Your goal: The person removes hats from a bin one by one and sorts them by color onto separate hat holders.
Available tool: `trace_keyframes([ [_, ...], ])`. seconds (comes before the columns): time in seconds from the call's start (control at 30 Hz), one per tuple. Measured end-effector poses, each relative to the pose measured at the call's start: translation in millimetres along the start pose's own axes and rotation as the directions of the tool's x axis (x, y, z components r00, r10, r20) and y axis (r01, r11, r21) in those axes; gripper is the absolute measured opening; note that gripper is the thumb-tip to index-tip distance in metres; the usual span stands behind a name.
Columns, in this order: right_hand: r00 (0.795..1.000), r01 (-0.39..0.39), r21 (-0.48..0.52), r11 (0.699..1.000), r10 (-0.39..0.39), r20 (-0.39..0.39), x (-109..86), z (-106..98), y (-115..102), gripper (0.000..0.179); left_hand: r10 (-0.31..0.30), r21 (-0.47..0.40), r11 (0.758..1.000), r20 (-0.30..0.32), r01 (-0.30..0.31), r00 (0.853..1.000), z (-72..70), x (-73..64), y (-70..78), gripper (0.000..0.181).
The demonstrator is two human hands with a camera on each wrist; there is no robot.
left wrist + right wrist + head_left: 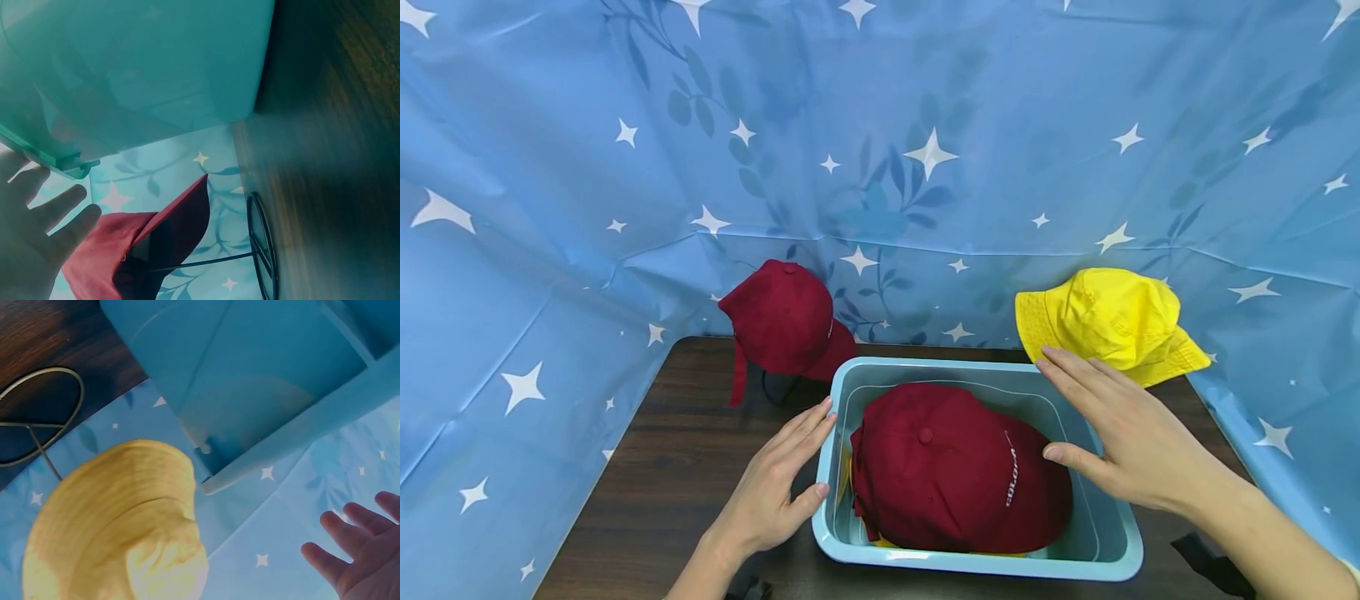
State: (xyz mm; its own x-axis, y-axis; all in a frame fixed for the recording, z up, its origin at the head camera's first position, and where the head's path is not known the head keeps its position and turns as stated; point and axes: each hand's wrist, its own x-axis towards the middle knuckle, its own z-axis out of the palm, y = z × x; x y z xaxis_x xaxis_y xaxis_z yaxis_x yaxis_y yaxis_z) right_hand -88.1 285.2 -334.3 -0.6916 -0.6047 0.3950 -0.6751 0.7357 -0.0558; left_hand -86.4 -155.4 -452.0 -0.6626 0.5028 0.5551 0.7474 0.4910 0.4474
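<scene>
Bin (pixel 977 565) on table (pixel 662 467), red cap (pixel 955 467) inside. Left hand (pixel 775 487) at left rim, right hand (pixel 1120 425) above right side: fingers extended, gripping nothing. Probably steadying the bin; next move likely calls for a two-sided grip.

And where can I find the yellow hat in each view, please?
Head: the yellow hat is right of centre, beyond the far right corner of the tub.
Left wrist: not in it.
Right wrist: lower left.
Shared landmark: the tub, in all three.
</scene>
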Motion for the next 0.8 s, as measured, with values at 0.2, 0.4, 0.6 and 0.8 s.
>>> trace_keyframes([
  [0.2, 1.000, 0.002, -0.005, 1.000, -0.002, 0.012, 7.5, -2.4, -5.3, 0.094, 0.019, -0.004, 1.000, -0.013, -0.019, 1.000, 0.8, 1.9, 0.1, 0.065],
  [0.4, 0.999, 0.003, -0.003, 1.000, -0.003, 0.051, 17.9, -3.8, -13.4, 0.092, 0.011, -0.008, 1.000, -0.012, -0.011, 1.000, 1.1, 1.2, -0.4, 0.065],
  [0.6, 0.995, 0.009, 0.014, 1.000, -0.010, 0.098, 27.8, -5.3, -20.7, 0.089, 0.009, -0.019, 1.000, -0.015, -0.010, 1.000, 1.3, 0.5, 0.0, 0.065],
  [0.8, 0.992, 0.025, 0.050, 0.998, -0.031, 0.121, 35.4, -9.2, -27.2, 0.088, 0.001, -0.034, 0.999, -0.013, -0.001, 1.000, 1.6, -0.6, 1.2, 0.064],
])
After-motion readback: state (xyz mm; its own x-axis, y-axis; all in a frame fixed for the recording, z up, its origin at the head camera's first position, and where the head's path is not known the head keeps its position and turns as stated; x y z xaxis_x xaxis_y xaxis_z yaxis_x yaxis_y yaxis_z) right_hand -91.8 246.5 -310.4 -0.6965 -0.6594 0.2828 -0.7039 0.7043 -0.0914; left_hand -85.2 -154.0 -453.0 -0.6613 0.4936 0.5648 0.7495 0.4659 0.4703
